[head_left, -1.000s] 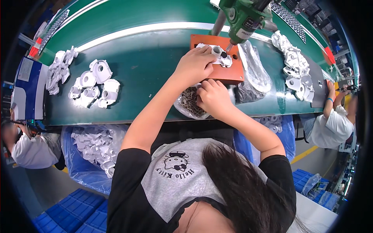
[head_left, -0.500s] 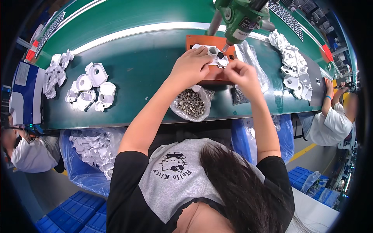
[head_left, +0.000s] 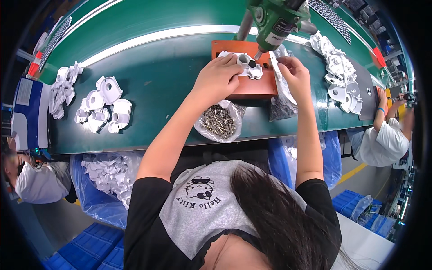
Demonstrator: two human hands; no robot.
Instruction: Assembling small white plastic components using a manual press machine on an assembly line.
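Note:
A white plastic housing (head_left: pixel 254 72) with a round tube and a black piece on it lies on an orange fixture block (head_left: pixel 256 86). My left hand (head_left: pixel 218 77) rests over the housing's left end, fingers bent round it and holding it on the block. Just right of the block is my right hand (head_left: pixel 295 75), over a clear plastic bag (head_left: pixel 284 100) holding dark contents. Its fingers are curled, thumb close to the fingertips; what they hold, if anything, is too small to make out. The green machine head (head_left: pixel 275 28) has its tip just above the housing.
An open bag of metal screws (head_left: pixel 218 121) stands at the table's front edge. White housings (head_left: pixel 108 92) lie at left, with more white parts (head_left: pixel 339 67) at right. Blue bins (head_left: pixel 96 204) stand below the table. Co-workers (head_left: pixel 382 135) sit at both sides.
My right hand has moved right, from beside the housing to over the clear bag. My left hand stays on the housing.

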